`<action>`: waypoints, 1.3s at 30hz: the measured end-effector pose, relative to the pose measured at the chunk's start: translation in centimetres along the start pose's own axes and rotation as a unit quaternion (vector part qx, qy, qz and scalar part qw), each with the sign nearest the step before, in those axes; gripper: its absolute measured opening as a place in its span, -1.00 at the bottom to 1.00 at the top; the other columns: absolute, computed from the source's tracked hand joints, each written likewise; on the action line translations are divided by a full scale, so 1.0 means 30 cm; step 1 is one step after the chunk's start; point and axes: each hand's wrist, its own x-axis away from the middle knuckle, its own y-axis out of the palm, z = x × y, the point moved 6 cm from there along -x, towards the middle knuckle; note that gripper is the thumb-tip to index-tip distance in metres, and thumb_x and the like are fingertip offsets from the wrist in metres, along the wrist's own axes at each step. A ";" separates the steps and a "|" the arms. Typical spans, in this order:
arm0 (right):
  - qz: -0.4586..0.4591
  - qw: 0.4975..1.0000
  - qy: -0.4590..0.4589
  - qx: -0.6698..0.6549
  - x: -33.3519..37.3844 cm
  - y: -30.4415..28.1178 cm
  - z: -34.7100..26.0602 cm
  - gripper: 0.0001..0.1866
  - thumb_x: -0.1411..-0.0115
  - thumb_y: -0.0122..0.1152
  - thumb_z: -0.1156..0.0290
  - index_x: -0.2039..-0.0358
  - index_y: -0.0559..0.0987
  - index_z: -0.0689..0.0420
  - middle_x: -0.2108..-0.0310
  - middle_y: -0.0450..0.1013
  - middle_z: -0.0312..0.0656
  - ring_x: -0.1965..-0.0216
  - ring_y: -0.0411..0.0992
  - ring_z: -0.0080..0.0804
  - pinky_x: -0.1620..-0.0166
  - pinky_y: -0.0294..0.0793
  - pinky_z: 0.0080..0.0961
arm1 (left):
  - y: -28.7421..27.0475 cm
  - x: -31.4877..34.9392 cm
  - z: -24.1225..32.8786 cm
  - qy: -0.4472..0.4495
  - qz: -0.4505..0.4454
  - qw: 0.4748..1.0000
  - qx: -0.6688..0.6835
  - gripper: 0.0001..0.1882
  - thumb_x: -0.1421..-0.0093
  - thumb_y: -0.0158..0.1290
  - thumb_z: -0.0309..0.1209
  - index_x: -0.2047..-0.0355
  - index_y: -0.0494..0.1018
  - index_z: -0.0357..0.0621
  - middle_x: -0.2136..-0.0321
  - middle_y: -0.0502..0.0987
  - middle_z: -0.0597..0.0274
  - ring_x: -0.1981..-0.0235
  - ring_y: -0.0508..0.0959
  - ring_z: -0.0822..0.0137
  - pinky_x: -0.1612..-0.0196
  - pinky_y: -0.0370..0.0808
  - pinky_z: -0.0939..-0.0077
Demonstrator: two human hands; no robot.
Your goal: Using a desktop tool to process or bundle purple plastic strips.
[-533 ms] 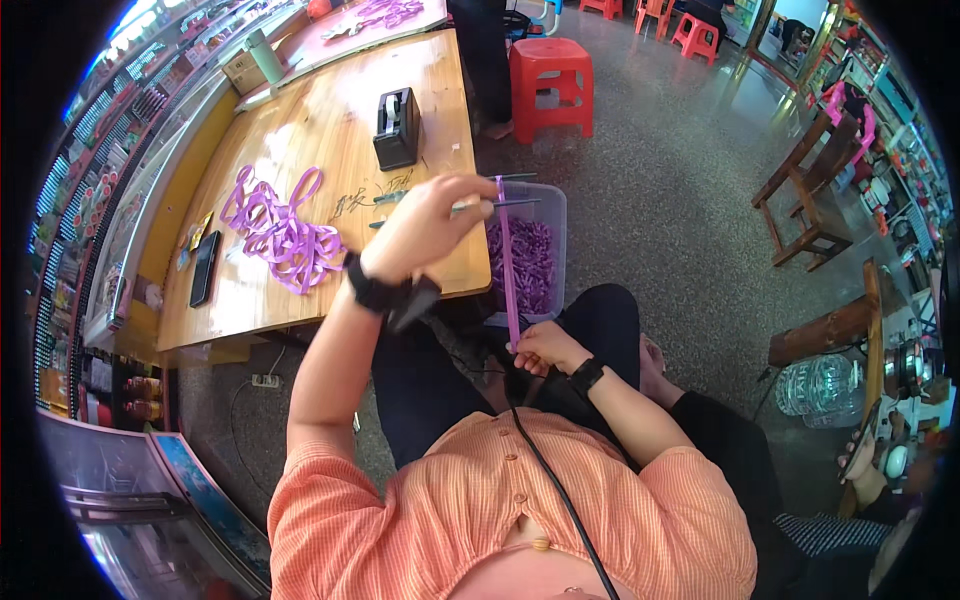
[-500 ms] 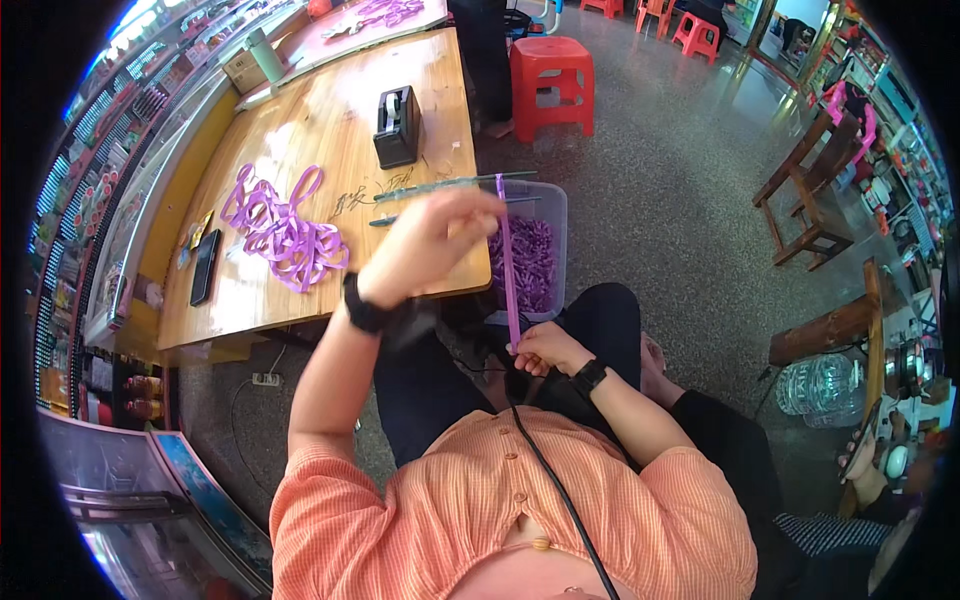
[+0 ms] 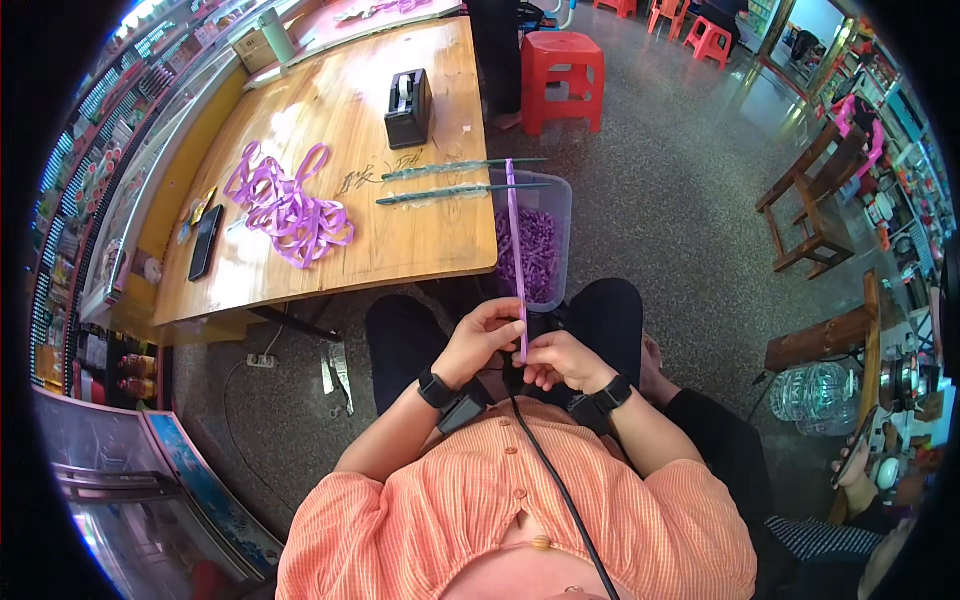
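A purple ribbon (image 3: 516,240) stretches from the far thin green rod (image 3: 462,167), over the near rod (image 3: 450,193), and down toward my lap. Its near end is pinched in my right hand (image 3: 562,360). Just above that, my left hand (image 3: 485,340) is closed on the same ribbon, thumb and fingers meeting at the strip. Both rods lie on the wooden table and stick out past its right edge, held with clear tape. Below the ribbon stands a translucent plastic tub (image 3: 567,235) with many small purple folded pieces (image 3: 540,255) in it.
Loose purple ribbon (image 3: 290,215) lies heaped on the wooden table (image 3: 400,250). A black tape dispenser (image 3: 408,110) and a phone (image 3: 205,243) are also on it. A red stool (image 3: 563,80) stands beyond the tub, and a wooden chair (image 3: 810,215) is at the right.
My left hand has come down from above the rods to the ribbon's lower end beside my right hand. The right hand keeps its pinch. The view has shifted slightly.
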 end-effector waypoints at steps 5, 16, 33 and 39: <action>-0.011 1.000 0.001 0.000 0.017 0.023 -0.019 -0.75 -0.27 0.23 0.27 0.24 0.64 0.22 0.52 0.56 -0.20 0.60 0.49 -0.55 0.53 0.47 -0.69 | -0.036 -0.016 -0.058 -0.071 -0.053 0.996 0.021 -0.80 -0.31 0.19 -0.37 0.15 0.60 -0.23 0.30 0.63 0.33 0.31 0.57 0.51 0.20 0.52 0.58; 0.113 0.961 -0.238 0.089 0.023 -0.046 -0.278 -0.71 -0.36 0.19 0.25 0.08 0.61 0.21 0.25 0.58 -0.31 0.33 0.48 -0.67 0.29 0.49 -0.69 | -0.019 0.007 -0.002 -0.043 -0.020 0.995 -0.088 -0.79 -0.24 0.26 -0.33 0.35 0.66 -0.26 0.48 0.62 0.36 0.44 0.53 0.57 0.33 0.49 0.64; 0.211 0.904 -0.370 -0.028 -0.239 -0.088 -0.599 -0.82 -0.26 0.30 0.42 0.22 0.65 0.27 0.37 0.61 -0.29 0.41 0.48 -0.68 0.32 0.41 -0.72 | -0.018 0.000 0.006 -0.036 -0.010 0.995 -0.093 -0.80 -0.22 0.29 -0.33 0.35 0.67 -0.25 0.52 0.62 0.36 0.49 0.53 0.59 0.40 0.44 0.67; 0.215 0.903 -0.371 0.009 -0.245 -0.107 -0.595 -0.85 -0.25 0.32 0.40 0.30 0.64 0.25 0.45 0.61 -0.27 0.51 0.48 -0.66 0.43 0.40 -0.70 | -0.024 0.008 0.009 -0.056 -0.001 0.993 -0.102 -0.81 -0.23 0.27 -0.35 0.36 0.67 -0.25 0.52 0.64 0.33 0.49 0.54 0.58 0.40 0.46 0.66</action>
